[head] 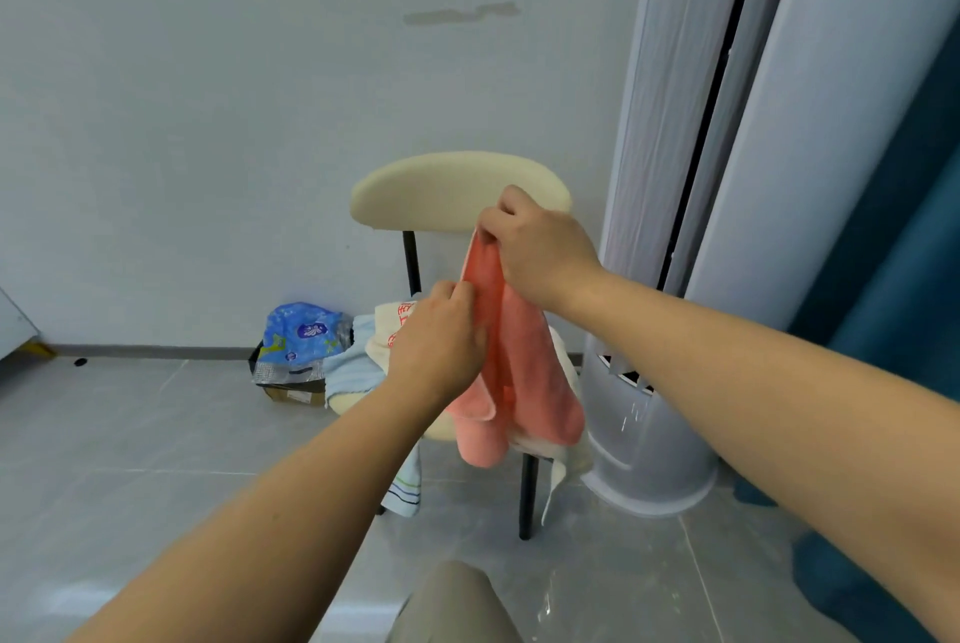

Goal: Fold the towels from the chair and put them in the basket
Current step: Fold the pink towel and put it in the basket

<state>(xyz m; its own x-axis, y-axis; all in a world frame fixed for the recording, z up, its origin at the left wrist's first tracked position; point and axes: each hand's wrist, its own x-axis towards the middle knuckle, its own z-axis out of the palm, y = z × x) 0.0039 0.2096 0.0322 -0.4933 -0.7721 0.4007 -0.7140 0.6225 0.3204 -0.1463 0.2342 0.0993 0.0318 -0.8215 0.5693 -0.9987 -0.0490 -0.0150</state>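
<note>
A pink towel [511,372] hangs in the air in front of the cream chair [457,190]. My right hand [540,247] pinches its top corner, level with the chair's backrest. Lower and to the left, my left hand [441,335] pinches the towel's left edge. On the chair seat lie a cream towel with red print [387,330] and a light blue towel [350,372]; a striped end [408,489] hangs off the seat's front. No basket is in view.
A tall white floor air conditioner [670,278] stands right of the chair, teal curtain [904,278] beyond it. A blue plastic package [301,335] on a cardboard box [293,393] sits on the floor left of the chair. My knee [452,601] shows at the bottom.
</note>
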